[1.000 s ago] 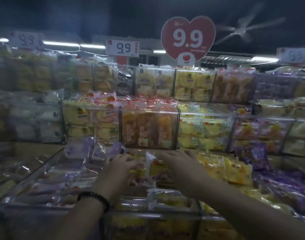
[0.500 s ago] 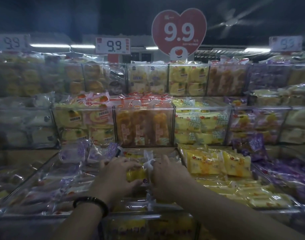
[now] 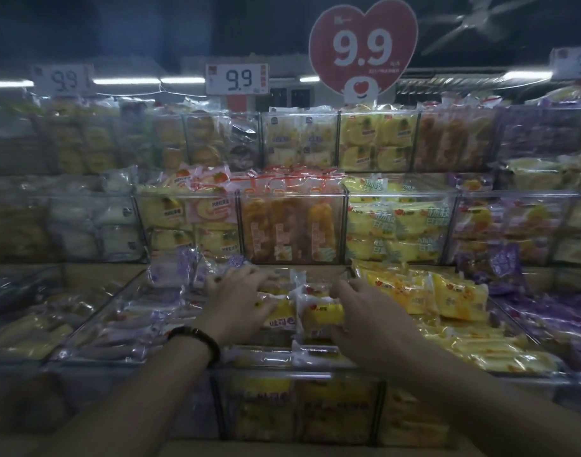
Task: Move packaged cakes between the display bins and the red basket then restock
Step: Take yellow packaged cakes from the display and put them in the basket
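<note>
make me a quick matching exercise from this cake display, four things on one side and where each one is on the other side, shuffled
Things
1. heart-shaped price sign
2. black wristband
3. yellow cake packet
4. orange cakes

Places
a. inside a clear bin in the middle row
b. held by the right hand
c. highest up in the view
d. round the left wrist

Pairs: 1-c, 2-d, 3-b, 4-a
</note>
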Action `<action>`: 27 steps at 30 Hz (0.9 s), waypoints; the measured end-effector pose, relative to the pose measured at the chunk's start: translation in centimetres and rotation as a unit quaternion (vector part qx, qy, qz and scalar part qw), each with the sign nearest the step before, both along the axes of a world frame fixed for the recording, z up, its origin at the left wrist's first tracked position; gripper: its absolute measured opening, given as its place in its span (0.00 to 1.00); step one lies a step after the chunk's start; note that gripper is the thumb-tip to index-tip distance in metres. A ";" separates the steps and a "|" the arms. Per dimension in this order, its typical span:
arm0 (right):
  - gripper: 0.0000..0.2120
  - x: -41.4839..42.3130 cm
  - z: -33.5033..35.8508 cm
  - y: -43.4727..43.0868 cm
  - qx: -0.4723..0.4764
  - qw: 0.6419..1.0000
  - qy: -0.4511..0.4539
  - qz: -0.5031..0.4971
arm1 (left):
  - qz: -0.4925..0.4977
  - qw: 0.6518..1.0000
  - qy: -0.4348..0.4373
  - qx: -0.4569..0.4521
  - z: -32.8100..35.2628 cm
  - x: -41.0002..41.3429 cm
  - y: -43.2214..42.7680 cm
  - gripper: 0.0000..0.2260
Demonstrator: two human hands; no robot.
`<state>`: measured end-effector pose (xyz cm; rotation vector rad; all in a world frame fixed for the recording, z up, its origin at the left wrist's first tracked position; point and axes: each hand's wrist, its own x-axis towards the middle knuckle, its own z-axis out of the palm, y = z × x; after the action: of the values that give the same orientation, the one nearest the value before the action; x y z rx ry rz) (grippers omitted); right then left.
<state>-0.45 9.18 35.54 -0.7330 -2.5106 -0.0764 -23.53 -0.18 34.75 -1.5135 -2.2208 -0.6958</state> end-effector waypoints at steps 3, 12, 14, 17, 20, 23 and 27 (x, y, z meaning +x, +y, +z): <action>0.12 4.7 -0.7 -1.5 0.023 0.997 0.040 0.060 | -0.073 0.995 0.004 0.072 0.4 4.5 -1.8 0.13; 0.06 16.1 -12.3 -5.3 -0.109 0.986 0.081 0.096 | -0.322 0.932 -0.129 -0.102 -13.1 20.4 -8.0 0.05; 0.06 17.3 -15.9 -5.3 -0.203 0.977 0.018 0.056 | -0.314 0.914 -0.173 -0.189 -16.6 22.0 -7.8 0.06; 0.07 18.6 -21.9 -4.5 -0.332 0.939 -0.088 -0.005 | -0.285 0.872 -0.197 -0.346 -21.1 22.6 -6.8 0.07; 0.08 19.7 -27.9 -3.9 -0.440 0.886 -0.138 -0.055 | -0.246 0.822 -0.210 -0.469 -25.0 22.0 -5.9 0.13; 0.14 20.3 -33.1 -3.5 -0.482 0.844 -0.213 -0.098 | -0.230 0.805 -0.193 -0.512 -28.5 21.2 -5.3 0.15; 0.25 20.4 -39.8 -2.2 -0.508 0.782 -0.340 -0.117 | -0.198 0.782 -0.153 -0.571 -31.1 19.9 -4.0 0.17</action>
<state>19.96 7.03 -4.24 -1.6717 -3.0046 1.2329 -3.62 -4.15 3.67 -2.5972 -2.7453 0.5594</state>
